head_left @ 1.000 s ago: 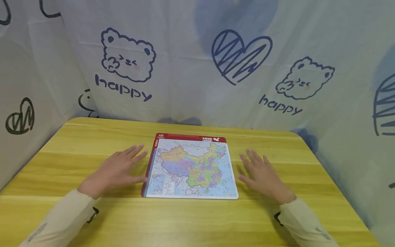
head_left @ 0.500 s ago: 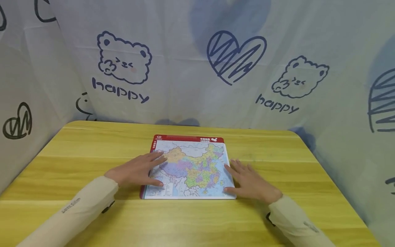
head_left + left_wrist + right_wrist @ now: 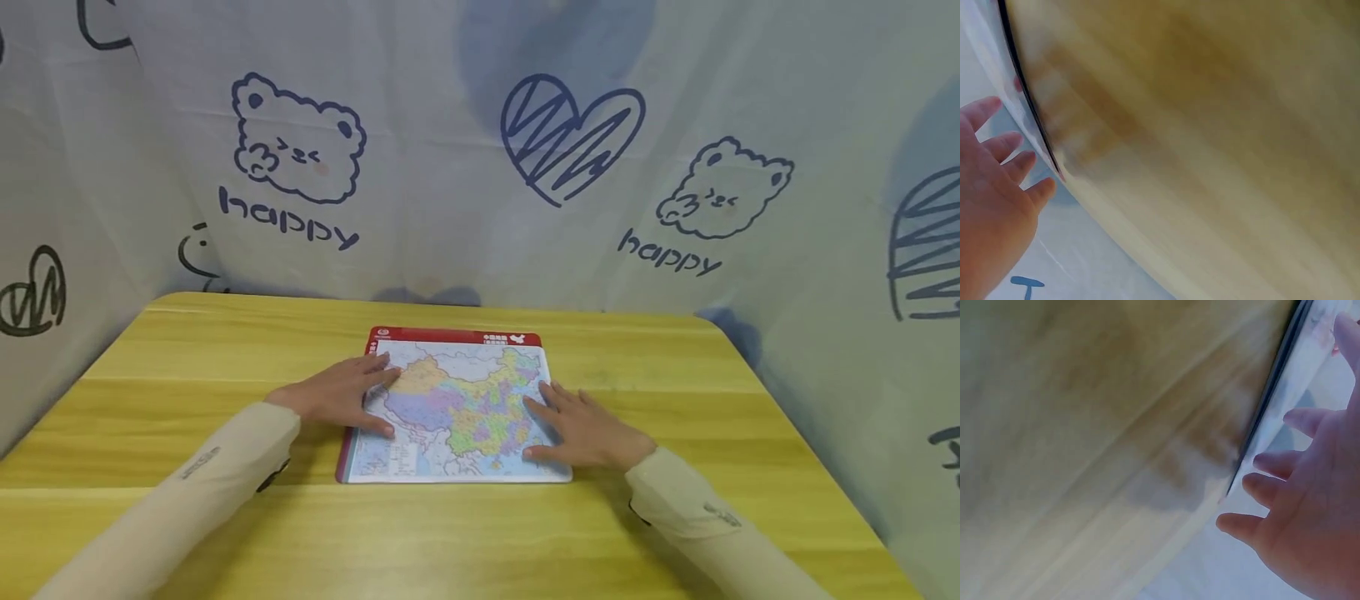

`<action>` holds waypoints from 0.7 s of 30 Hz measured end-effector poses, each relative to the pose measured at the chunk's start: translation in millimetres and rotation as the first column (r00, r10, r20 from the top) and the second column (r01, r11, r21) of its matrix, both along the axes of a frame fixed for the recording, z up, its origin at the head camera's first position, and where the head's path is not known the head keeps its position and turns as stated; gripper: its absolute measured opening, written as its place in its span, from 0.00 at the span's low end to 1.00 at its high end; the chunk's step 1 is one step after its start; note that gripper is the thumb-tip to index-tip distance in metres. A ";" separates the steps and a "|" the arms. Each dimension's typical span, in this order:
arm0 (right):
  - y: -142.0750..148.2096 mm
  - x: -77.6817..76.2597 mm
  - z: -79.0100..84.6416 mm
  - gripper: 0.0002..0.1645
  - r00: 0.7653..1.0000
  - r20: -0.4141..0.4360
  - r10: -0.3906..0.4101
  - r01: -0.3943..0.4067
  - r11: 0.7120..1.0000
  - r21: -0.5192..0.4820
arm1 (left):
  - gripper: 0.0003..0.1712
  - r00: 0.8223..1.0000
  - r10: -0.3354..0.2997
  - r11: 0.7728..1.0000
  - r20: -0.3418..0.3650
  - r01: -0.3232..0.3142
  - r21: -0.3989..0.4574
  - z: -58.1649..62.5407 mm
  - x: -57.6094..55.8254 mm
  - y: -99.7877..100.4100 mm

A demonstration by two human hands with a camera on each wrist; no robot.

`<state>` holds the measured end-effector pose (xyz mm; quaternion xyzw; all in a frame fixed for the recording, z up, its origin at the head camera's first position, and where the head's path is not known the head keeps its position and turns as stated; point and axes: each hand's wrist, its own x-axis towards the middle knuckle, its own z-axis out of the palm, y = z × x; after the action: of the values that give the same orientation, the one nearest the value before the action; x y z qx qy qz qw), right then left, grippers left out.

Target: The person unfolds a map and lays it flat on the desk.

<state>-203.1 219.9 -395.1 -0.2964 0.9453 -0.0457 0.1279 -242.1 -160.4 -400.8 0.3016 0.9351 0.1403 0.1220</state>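
Observation:
A flat map board (image 3: 465, 408) with a red top border and a coloured map of China lies on the table. Over its left edge my left hand (image 3: 341, 393) is spread, fingertips overlapping the map in the head view. My right hand (image 3: 588, 429) spreads across the right edge in the same way, its fingers pointing inward. In the left wrist view the left hand (image 3: 997, 200) has its fingers apart beside the board's dark thin edge (image 3: 1030, 103). The right wrist view shows the right hand (image 3: 1310, 500) likewise beside the board's edge (image 3: 1269, 394). Neither hand grips anything.
The yellow wood-grain table (image 3: 465, 537) carries the board near its middle. Behind and at both sides hangs a pale cloth (image 3: 442, 167) with drawn bears, hearts and the word happy, close to the table's back edge.
Both hands have moved inward from beside the board to over its left and right edges. In the head view the board has shifted slightly left along with the background.

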 end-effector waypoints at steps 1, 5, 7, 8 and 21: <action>-0.9 -0.7 -1.7 0.50 1.000 0.012 -0.008 0.008 1.000 0.008 | 0.59 1.000 0.003 1.000 0.003 -0.002 -0.004 -1.3 -0.8 -0.7; -5.3 -3.2 -7.1 0.50 0.997 0.057 -0.053 0.051 0.998 0.034 | 0.59 1.000 0.007 0.999 0.006 -0.007 -0.038 -1.8 -1.8 -2.5; -7.5 -5.1 -7.6 0.51 0.996 0.060 -0.071 0.068 0.996 0.056 | 0.59 1.000 0.001 0.998 0.002 -0.001 -0.063 0.0 -1.3 -3.1; -8.4 -6.0 -7.4 0.51 0.995 0.061 -0.079 0.075 0.995 0.064 | 0.58 1.000 -0.005 0.997 -0.001 0.005 -0.071 1.3 -1.0 -3.5; -25.0 -26.6 -0.5 0.46 0.996 0.040 -0.084 0.079 0.992 0.103 | 0.57 0.998 -0.005 0.989 0.061 0.014 -0.150 10.8 19.3 -25.4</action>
<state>-229.7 194.9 -395.6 -0.2497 0.9547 -0.0093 0.1615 -222.8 -185.9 -390.0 0.2917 0.9375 0.0776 0.1731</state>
